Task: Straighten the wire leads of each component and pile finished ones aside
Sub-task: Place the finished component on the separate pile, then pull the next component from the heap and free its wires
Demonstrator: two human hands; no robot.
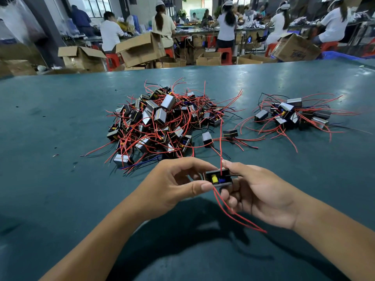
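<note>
Left hand (174, 185): fingers curled, thumb and forefinger pinching left end of component (218, 178). Right hand (257, 195): fingers curled around right end, fingertips gripping upright red lead (221, 142), apparently between thumb and forefinger. Component held above green table (60, 128), near body, long axis left-right, open face with yellow and blue parts toward camera. Two more red leads (233, 211) trail down toward wearer. Large tangled pile (160, 120) beyond, left; small pile (292, 115) far right.

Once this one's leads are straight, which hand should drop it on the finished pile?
Right, probably. The right hand already grips the component, and the smaller pile lies on its side; the left hand would have to cross over.
</note>
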